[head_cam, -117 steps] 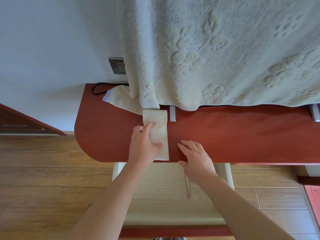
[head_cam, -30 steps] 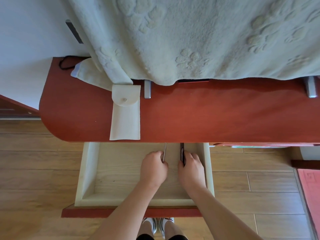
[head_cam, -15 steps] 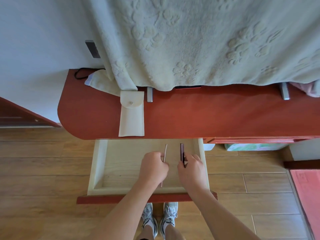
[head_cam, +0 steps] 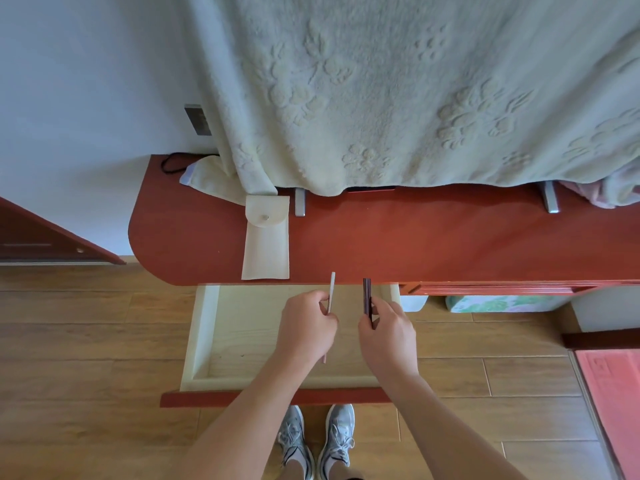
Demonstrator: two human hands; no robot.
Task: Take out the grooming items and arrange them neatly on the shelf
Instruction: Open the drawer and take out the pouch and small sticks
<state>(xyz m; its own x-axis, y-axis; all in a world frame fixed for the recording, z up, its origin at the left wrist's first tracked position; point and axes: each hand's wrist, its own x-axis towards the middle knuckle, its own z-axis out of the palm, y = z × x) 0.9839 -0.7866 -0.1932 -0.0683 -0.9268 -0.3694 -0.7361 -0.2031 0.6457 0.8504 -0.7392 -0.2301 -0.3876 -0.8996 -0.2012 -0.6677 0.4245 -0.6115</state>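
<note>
Both lifted: left hand [head_cam: 306, 329] grips pale stick [head_cam: 331, 292], right hand [head_cam: 388, 336] dark stick [head_cam: 367, 294] (pouch [head_cam: 266, 251] ahead).

We see two bare hands, the left hand [head_cam: 306, 329] and the right hand [head_cam: 389, 336], on forearms [head_cam: 249, 410] that are uncovered down to the lower edge of view. On the feet we find trainers, the left shoe [head_cam: 294, 441] and the right shoe [head_cam: 337, 438], a matching pair. They have pale grey mesh uppers mottled with darker grey, whitish panels along the sides, rounded toes and light laces crossed up the middle. Above the shoe collars we make out low white socks [head_cam: 329, 464]. A dark sliver at the very bottom is too small for us to identify.
</note>
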